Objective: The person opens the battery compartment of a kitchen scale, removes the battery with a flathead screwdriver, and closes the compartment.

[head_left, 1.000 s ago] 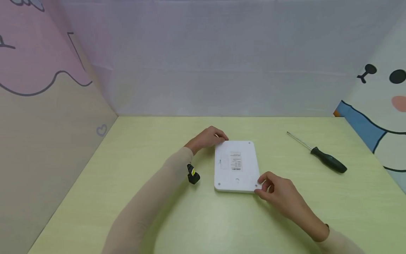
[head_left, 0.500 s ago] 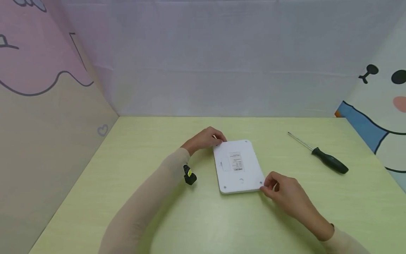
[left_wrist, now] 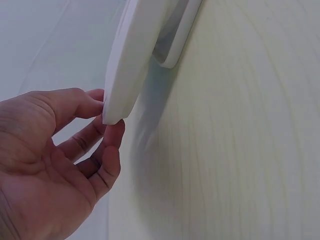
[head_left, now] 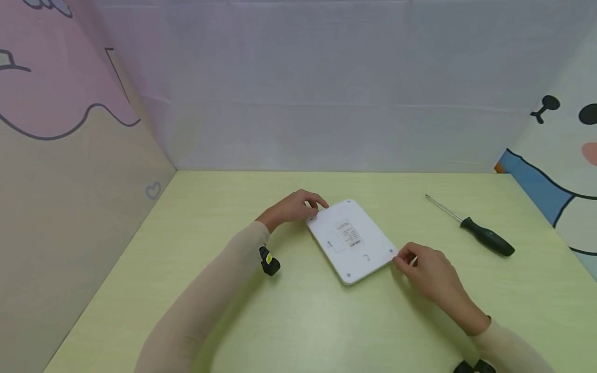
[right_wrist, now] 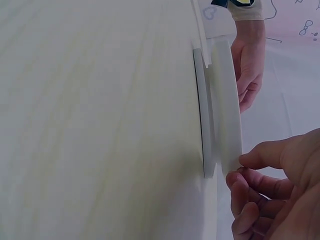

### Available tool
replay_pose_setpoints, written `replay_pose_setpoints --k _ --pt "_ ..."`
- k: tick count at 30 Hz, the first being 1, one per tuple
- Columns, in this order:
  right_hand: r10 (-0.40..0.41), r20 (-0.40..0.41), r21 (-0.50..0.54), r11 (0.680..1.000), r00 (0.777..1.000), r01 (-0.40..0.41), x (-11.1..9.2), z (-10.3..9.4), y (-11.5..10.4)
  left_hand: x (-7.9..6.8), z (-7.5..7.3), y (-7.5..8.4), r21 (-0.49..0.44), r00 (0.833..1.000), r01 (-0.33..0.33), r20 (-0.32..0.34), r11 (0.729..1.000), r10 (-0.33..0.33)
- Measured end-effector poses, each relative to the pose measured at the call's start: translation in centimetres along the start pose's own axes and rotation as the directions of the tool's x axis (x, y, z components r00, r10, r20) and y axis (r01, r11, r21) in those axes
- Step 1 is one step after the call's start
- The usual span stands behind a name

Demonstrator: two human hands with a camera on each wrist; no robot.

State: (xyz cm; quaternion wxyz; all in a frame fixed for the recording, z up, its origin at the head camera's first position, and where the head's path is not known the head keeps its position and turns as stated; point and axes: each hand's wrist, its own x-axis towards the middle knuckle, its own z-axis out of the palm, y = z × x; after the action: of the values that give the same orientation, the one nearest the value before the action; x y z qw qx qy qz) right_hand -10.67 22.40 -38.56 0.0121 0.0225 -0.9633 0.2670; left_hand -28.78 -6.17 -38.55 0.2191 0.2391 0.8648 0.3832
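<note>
Right hand (head_left: 430,275) pinching right corner of flat white rectangular plastic device (head_left: 352,242), lying label-up on pale yellow-green counter (head_left: 289,326); dark-handled metal screwdriver (head_left: 472,227) lying apart, presumably leaving working room; left hand (head_left: 291,207) pinching diagonally opposite corner, presumably balancing control.

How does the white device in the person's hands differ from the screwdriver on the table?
The white device is broad and flat; the screwdriver is long and slim. The white device is pale all over, while the screwdriver pairs a dark handle with a metal shaft. Two hands pinch the white device's edges; neither touches the screwdriver. Both slant from upper left to lower right in the head view.
</note>
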Motion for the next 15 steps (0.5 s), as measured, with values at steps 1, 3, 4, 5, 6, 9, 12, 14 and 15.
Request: replay_pose_setpoints --k 1,3,4,5,6,9,12,14,15 --pt "0.001 -0.002 0.002 1.0 1.0 -0.001 0.2 0.0 0.1 -0.1 -0.1 -0.1 -0.001 1.0 0.003 -0.001 1.0 -0.003" --pt "0.012 0.0 0.005 1.0 1.0 -0.012 0.5 0.0 0.2 -0.3 -0.2 -0.4 0.0 1.0 0.001 -0.002 1.0 -0.001" --pt "0.02 0.006 0.007 1.0 1.0 -0.02 0.6 0.0 0.3 -0.4 -0.2 -0.5 -0.002 1.0 -0.004 -0.002 1.0 0.004" --pt "0.029 0.012 0.009 1.0 0.999 -0.029 0.7 0.0 0.3 -0.5 -0.3 -0.7 -0.005 1.0 -0.01 0.0 1.0 0.01" --pt "0.038 0.019 0.01 0.999 0.999 -0.038 0.8 0.0 0.3 -0.6 -0.4 -0.8 -0.009 1.0 -0.014 0.001 1.0 0.014" --pt "0.062 0.049 0.021 0.998 0.997 -0.064 1.1 0.0 0.4 -0.9 -0.6 -1.2 -0.022 0.999 -0.034 0.015 0.999 0.035" --pt "0.07 0.072 0.032 0.997 0.995 -0.072 1.4 -0.1 0.4 -1.3 -0.8 -1.5 -0.046 0.999 -0.039 0.036 0.998 0.04" --pt "0.064 0.086 0.036 0.997 0.994 -0.067 1.6 -0.2 0.4 -1.5 -0.9 -1.6 -0.07 0.998 -0.031 0.047 0.997 0.035" --pt "0.057 0.091 0.037 0.997 0.994 -0.061 1.7 -0.2 0.4 -1.6 -1.0 -1.6 -0.08 0.998 -0.025 0.048 0.996 0.029"
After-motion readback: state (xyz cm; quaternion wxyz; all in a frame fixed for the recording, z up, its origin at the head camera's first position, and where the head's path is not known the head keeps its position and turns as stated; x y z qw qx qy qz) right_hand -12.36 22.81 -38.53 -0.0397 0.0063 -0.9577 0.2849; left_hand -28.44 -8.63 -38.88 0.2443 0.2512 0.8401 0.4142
